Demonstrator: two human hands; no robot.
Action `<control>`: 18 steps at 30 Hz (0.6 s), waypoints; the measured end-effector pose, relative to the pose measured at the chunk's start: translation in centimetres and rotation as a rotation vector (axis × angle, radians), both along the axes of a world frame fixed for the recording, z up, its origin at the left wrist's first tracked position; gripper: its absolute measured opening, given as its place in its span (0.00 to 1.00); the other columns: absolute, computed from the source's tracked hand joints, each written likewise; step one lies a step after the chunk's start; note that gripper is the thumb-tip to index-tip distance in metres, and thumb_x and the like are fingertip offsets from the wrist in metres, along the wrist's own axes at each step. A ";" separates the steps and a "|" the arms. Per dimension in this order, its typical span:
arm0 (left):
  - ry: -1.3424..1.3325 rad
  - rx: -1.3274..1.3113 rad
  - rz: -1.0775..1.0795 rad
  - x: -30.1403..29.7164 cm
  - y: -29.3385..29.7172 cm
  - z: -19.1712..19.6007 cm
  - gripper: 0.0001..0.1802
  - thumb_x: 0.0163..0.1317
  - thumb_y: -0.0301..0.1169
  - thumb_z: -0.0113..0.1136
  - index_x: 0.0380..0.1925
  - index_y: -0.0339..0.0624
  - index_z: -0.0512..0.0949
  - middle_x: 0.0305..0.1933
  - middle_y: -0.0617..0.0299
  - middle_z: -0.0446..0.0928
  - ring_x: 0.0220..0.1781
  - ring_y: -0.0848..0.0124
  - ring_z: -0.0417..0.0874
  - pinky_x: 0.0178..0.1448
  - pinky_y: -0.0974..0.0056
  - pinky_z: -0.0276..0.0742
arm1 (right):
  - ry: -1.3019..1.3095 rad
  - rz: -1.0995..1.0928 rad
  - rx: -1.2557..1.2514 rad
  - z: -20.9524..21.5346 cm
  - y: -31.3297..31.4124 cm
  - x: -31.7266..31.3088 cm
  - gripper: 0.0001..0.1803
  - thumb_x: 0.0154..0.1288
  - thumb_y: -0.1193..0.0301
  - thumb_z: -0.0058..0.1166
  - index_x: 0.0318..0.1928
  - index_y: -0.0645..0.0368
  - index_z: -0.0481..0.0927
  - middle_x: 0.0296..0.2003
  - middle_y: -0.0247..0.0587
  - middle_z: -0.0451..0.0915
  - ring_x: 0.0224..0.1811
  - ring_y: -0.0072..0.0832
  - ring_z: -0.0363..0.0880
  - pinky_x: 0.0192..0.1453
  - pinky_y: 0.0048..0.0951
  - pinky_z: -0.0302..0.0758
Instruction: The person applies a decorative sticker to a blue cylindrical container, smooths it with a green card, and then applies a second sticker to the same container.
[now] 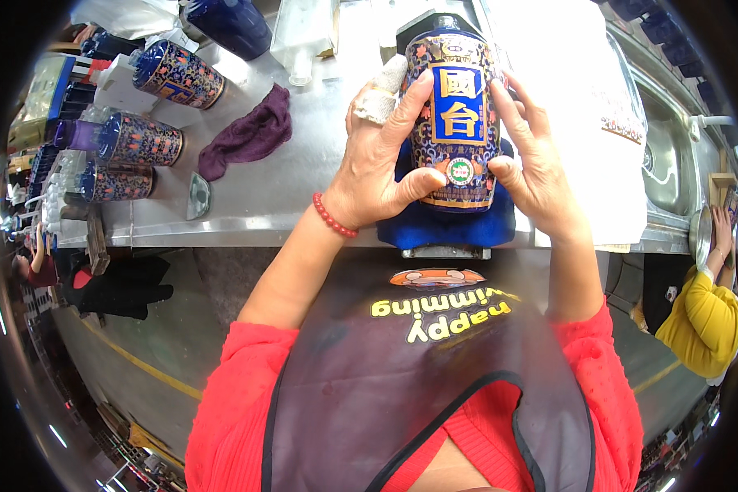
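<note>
A dark blue bottle [422,156], patterned with flowers and a bright blue gold-edged panel, lies on its back before me with its neck pointing away. My left hand [373,168] grips its left side, the thumb pressed on the lower front. White wrapping covers one or two of that hand's fingers, and a red bead bracelet circles the wrist. On the opposite side my right hand [541,160] holds the bottle, thumb near its lower right edge and fingers along the side. Beneath the bottle's lower end is a blue cloth [402,234], on a support at the table edge.
Several similar bottles [143,139] lie at the left, near a crumpled purple cloth [250,135] on the metal table [246,213]. A clear plastic container [302,41] stands at the back. White sheeting [562,49] and a sink [668,164] are right; a person in yellow [701,328] works beyond.
</note>
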State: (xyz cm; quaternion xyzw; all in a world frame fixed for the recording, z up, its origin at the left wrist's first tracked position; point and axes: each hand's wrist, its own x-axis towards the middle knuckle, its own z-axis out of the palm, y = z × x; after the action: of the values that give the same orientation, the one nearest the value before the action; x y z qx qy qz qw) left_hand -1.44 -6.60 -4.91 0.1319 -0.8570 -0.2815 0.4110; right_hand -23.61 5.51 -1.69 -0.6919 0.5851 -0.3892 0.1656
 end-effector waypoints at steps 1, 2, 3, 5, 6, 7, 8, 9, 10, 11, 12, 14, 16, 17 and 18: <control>-0.037 -0.011 0.007 0.1 0.0 -0.1 0.54 0.64 0.73 0.52 0.77 0.43 0.62 0.77 0.36 0.60 0.78 0.42 0.60 0.80 0.44 0.46 | -0.015 -0.002 0.042 0.0 0.1 0.0 0.47 0.71 0.36 0.50 0.79 0.50 0.62 0.78 0.57 0.54 0.80 0.53 0.56 0.79 0.53 0.58; -0.044 -0.015 0.003 0.2 -0.2 -0.1 0.55 0.63 0.73 0.52 0.78 0.44 0.62 0.78 0.36 0.59 0.78 0.42 0.59 0.80 0.44 0.45 | -0.013 -0.001 0.037 0.0 0.2 0.0 0.48 0.70 0.35 0.51 0.79 0.50 0.61 0.78 0.57 0.53 0.80 0.53 0.55 0.79 0.53 0.58; -0.052 -0.017 -0.001 0.3 -0.3 -0.2 0.56 0.62 0.74 0.52 0.78 0.44 0.61 0.78 0.35 0.58 0.78 0.42 0.59 0.80 0.44 0.45 | -0.011 0.000 0.034 -0.1 0.3 -0.1 0.49 0.69 0.35 0.52 0.80 0.50 0.61 0.79 0.57 0.53 0.80 0.53 0.55 0.79 0.53 0.58; -0.066 -0.024 -0.005 0.4 -0.4 -0.3 0.57 0.60 0.75 0.53 0.78 0.45 0.60 0.78 0.35 0.57 0.79 0.42 0.58 0.80 0.43 0.44 | -0.013 0.009 0.048 -0.2 0.4 -0.2 0.51 0.66 0.33 0.53 0.80 0.50 0.60 0.79 0.58 0.53 0.80 0.54 0.55 0.79 0.54 0.58; -0.073 -0.029 -0.006 0.4 -0.4 -0.3 0.58 0.60 0.75 0.54 0.79 0.45 0.60 0.78 0.35 0.57 0.79 0.42 0.58 0.80 0.43 0.44 | -0.016 0.016 0.064 -0.2 0.4 -0.3 0.53 0.65 0.32 0.54 0.80 0.51 0.60 0.79 0.58 0.52 0.80 0.54 0.55 0.79 0.54 0.57; -0.082 -0.038 -0.008 0.5 -0.4 -0.3 0.58 0.59 0.75 0.54 0.79 0.46 0.59 0.78 0.35 0.57 0.79 0.42 0.58 0.80 0.43 0.44 | -0.018 0.024 0.081 -0.2 0.4 -0.3 0.54 0.64 0.32 0.55 0.80 0.51 0.59 0.79 0.59 0.52 0.81 0.54 0.54 0.79 0.54 0.57; -0.086 -0.041 -0.009 0.5 -0.4 -0.3 0.59 0.59 0.76 0.54 0.79 0.46 0.59 0.78 0.35 0.56 0.79 0.41 0.58 0.80 0.43 0.44 | -0.014 0.029 0.059 -0.1 0.4 -0.4 0.53 0.63 0.34 0.58 0.80 0.49 0.60 0.79 0.58 0.53 0.78 0.55 0.58 0.77 0.53 0.61; -0.092 -0.049 -0.010 0.6 -0.4 -0.3 0.59 0.59 0.76 0.54 0.79 0.45 0.59 0.79 0.35 0.56 0.79 0.41 0.57 0.80 0.43 0.44 | -0.009 0.035 0.036 0.1 0.4 -0.5 0.52 0.62 0.36 0.60 0.79 0.48 0.61 0.78 0.58 0.53 0.76 0.56 0.61 0.75 0.52 0.65; -0.109 -0.049 0.001 0.6 -0.4 -0.2 0.59 0.58 0.76 0.54 0.79 0.45 0.59 0.79 0.34 0.56 0.79 0.41 0.57 0.80 0.42 0.44 | -0.008 0.050 0.036 0.3 0.4 -0.6 0.51 0.62 0.38 0.63 0.79 0.47 0.62 0.78 0.58 0.54 0.73 0.57 0.65 0.73 0.52 0.68; -0.110 -0.043 -0.008 0.7 -0.4 0.0 0.59 0.58 0.76 0.54 0.79 0.45 0.59 0.79 0.34 0.56 0.79 0.41 0.57 0.80 0.42 0.44 | 0.029 0.038 0.049 0.7 0.3 -0.8 0.53 0.61 0.35 0.61 0.79 0.50 0.61 0.78 0.59 0.54 0.75 0.56 0.62 0.75 0.52 0.65; -0.120 -0.033 -0.006 0.8 -0.3 0.2 0.60 0.58 0.76 0.54 0.79 0.45 0.59 0.79 0.34 0.56 0.79 0.41 0.58 0.80 0.42 0.44 | 0.063 0.035 0.082 1.0 0.2 -0.9 0.56 0.61 0.32 0.59 0.79 0.52 0.60 0.78 0.59 0.54 0.77 0.56 0.60 0.77 0.52 0.63; -0.108 0.012 -0.002 0.9 -0.4 0.8 0.59 0.60 0.76 0.50 0.79 0.43 0.59 0.79 0.35 0.57 0.78 0.42 0.59 0.79 0.42 0.44 | 0.097 0.008 0.098 1.7 -0.1 -1.0 0.58 0.61 0.30 0.56 0.79 0.56 0.59 0.78 0.59 0.55 0.79 0.55 0.58 0.78 0.52 0.61; -0.120 -0.013 0.071 0.7 -0.9 1.5 0.56 0.63 0.75 0.47 0.78 0.43 0.61 0.77 0.36 0.60 0.76 0.44 0.61 0.79 0.42 0.44 | 0.022 -0.008 0.125 2.3 -0.6 -1.1 0.57 0.62 0.30 0.55 0.79 0.56 0.59 0.78 0.58 0.55 0.78 0.55 0.59 0.78 0.51 0.61; -0.147 0.031 0.110 0.6 -0.9 1.8 0.54 0.66 0.74 0.44 0.77 0.43 0.63 0.76 0.37 0.63 0.74 0.45 0.63 0.79 0.42 0.44 | 0.066 -0.015 0.029 2.4 -0.9 -1.0 0.48 0.66 0.39 0.59 0.77 0.52 0.64 0.76 0.60 0.58 0.69 0.56 0.69 0.72 0.50 0.68; -0.173 0.023 0.136 0.5 -1.0 2.0 0.53 0.66 0.74 0.43 0.77 0.43 0.64 0.76 0.37 0.63 0.74 0.45 0.63 0.79 0.41 0.43 | 0.048 -0.005 0.041 2.5 -1.2 -0.9 0.45 0.69 0.40 0.57 0.77 0.53 0.65 0.76 0.60 0.58 0.68 0.54 0.69 0.72 0.49 0.67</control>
State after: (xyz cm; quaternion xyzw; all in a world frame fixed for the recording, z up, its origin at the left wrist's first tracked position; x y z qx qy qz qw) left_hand -0.98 -7.64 -2.90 0.2183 -0.8751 -0.2502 0.3520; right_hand -24.50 4.32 0.80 -0.6961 0.5984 -0.3609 0.1645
